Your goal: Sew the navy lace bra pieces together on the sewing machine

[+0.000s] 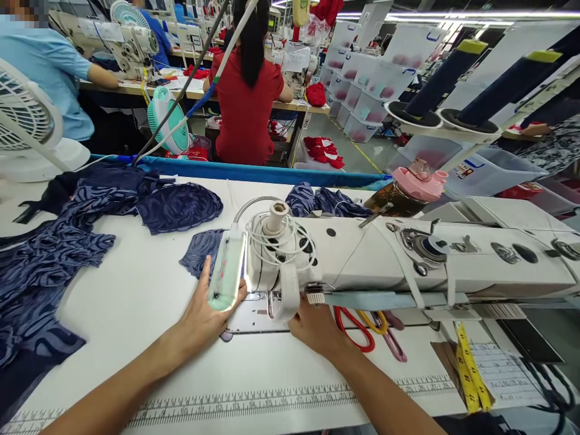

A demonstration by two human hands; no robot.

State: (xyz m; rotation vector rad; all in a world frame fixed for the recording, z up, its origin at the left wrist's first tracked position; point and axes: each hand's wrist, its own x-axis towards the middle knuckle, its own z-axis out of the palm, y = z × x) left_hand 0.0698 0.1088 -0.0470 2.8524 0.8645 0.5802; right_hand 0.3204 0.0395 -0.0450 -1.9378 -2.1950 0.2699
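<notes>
The hands are apart at a sewing machine [353, 257]. The left hand [202, 311] spreads beside blue fabric [198, 252] just beyond it; the right hand's [313, 325] grip, hidden, I cannot tell. Red scissors [370, 341] lie to its right.
</notes>
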